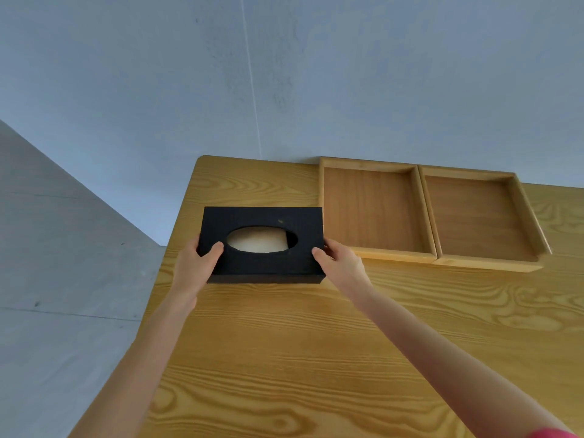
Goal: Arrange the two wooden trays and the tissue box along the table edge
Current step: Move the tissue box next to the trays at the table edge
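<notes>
While two shallow wooden trays [429, 213] are sitting abutted along the counter's [284, 358] far edge, both hands [194, 263] [343, 263] are clamping the black oval-slotted tissue box [264, 245], not yet aligned.

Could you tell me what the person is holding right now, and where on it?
The black rectangular tissue box, gripped at its two short ends: left hand on the left end, right hand on the right.

Bare forearms, pink sleeve [550, 434] edge

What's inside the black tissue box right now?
Through the oval opening in the tissue box, pale tissue shows. How full the box is cannot be seen; the black lid covers the rest.
</notes>
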`<action>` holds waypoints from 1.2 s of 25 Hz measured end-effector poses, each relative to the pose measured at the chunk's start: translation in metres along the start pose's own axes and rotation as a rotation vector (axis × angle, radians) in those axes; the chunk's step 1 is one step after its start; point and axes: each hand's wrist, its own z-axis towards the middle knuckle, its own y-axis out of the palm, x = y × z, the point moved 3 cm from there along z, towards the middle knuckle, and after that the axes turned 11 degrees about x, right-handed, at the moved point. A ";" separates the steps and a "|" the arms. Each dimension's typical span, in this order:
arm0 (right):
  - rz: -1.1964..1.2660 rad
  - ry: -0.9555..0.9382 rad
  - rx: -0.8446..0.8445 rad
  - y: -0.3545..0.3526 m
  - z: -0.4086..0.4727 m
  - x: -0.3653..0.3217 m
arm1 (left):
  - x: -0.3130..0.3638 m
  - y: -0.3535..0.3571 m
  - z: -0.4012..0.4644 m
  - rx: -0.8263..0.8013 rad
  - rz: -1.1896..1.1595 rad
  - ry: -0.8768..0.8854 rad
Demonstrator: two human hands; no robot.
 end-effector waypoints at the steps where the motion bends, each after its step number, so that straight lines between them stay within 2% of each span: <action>1: -0.005 -0.006 -0.009 0.005 0.005 -0.006 | 0.000 -0.002 0.009 0.007 -0.002 -0.006; 13: -0.055 -0.030 -0.057 0.040 0.052 -0.028 | -0.005 0.000 0.072 -0.029 -0.016 -0.063; 16: -0.062 -0.054 -0.074 0.042 0.053 -0.025 | -0.002 0.000 0.070 -0.027 -0.001 -0.009; 17: -0.070 -0.086 -0.077 0.043 0.051 -0.024 | -0.001 -0.001 0.069 0.003 0.080 0.060; 18: -0.119 -0.160 -0.059 0.044 0.047 -0.023 | 0.000 -0.002 0.066 0.046 0.224 0.162; 20: -0.344 -0.423 0.027 0.046 0.038 -0.023 | -0.001 -0.001 0.055 0.112 0.548 0.416; 23: -0.650 -0.826 0.156 0.054 0.029 -0.016 | -0.014 0.011 0.037 0.044 0.796 0.663; 26: -0.791 -0.928 0.211 0.059 0.032 -0.008 | -0.028 0.016 0.036 0.028 0.921 0.765; 30: -0.755 -0.977 0.268 0.058 0.041 -0.015 | -0.029 0.015 0.046 0.056 0.940 0.767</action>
